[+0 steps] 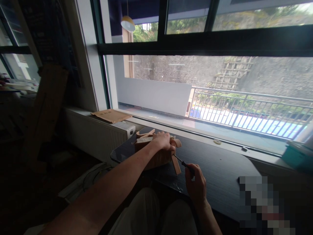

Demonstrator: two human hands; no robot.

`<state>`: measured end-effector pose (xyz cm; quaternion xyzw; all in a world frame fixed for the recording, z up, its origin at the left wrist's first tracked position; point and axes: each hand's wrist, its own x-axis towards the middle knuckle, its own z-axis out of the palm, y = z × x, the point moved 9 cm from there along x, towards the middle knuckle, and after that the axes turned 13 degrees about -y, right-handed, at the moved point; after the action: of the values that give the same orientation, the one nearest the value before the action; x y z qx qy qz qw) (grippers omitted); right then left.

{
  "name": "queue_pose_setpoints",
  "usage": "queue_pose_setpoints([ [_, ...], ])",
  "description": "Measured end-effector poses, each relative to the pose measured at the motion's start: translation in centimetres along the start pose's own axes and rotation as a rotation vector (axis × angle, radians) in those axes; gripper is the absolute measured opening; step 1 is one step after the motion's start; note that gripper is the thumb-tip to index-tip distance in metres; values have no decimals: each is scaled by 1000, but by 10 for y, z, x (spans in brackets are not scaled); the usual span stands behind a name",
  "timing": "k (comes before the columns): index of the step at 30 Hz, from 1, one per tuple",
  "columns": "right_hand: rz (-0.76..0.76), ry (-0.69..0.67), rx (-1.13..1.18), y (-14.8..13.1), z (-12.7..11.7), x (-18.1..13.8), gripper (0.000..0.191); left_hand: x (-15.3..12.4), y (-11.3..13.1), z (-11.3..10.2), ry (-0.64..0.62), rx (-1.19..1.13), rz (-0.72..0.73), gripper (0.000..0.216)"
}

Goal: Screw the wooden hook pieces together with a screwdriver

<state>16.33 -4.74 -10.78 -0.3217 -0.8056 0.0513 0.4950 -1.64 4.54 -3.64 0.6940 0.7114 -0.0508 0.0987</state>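
Note:
On the dark table (212, 166) stands a brown, box-like piece (156, 160) with a pale, rough top. Tan curved strips stick out from it: one strip (145, 133) at the far left, a short curl (178, 143) at the right. A straight tan strip (176, 165) slants down along its right end. My left hand (161, 141) grips the piece from above, fingers bent over its top. In my right hand (196, 182) is a screwdriver (185, 164) with a dark handle. Its thin metal shaft points up and left, and the tip meets the straight strip near its upper end.
Behind the table runs a window sill, with a small yellowish ring (217, 141) and a dark bit (244, 148) on it. A teal box (297, 156) stands at the right. A white radiator (97, 130) with a brown envelope (111, 115) on top is at the left.

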Motion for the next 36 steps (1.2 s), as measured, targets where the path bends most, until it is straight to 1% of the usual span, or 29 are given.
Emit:
queue_pose_setpoints([
  [6,33,-1,0,5,1,-2,15,-1,1,0,-6,1,2,75],
  [14,19,17,-12,2,-1,-1,14,0,0,-1,5,11,0,74],
  [16,33,38,-28,4,-2,-3,15,1,0,-1,5,12,1,74],
  [19,67,91,-49,8,-4,-8,21,0,1,-1,7,14,6,75],
  [21,61,107,-52,9,-5,-9,23,0,1,-1,6,13,9,75],
  [25,-25,86,-41,1,-5,-4,19,-1,1,0,-1,7,7,75],
  [28,-61,62,-48,-5,-5,0,25,-1,1,0,0,2,5,75],
  [31,-63,35,-61,-7,-4,0,29,-1,1,0,7,5,7,74],
  [36,-19,27,-74,-3,-3,-2,17,-1,1,0,5,12,12,74],
])
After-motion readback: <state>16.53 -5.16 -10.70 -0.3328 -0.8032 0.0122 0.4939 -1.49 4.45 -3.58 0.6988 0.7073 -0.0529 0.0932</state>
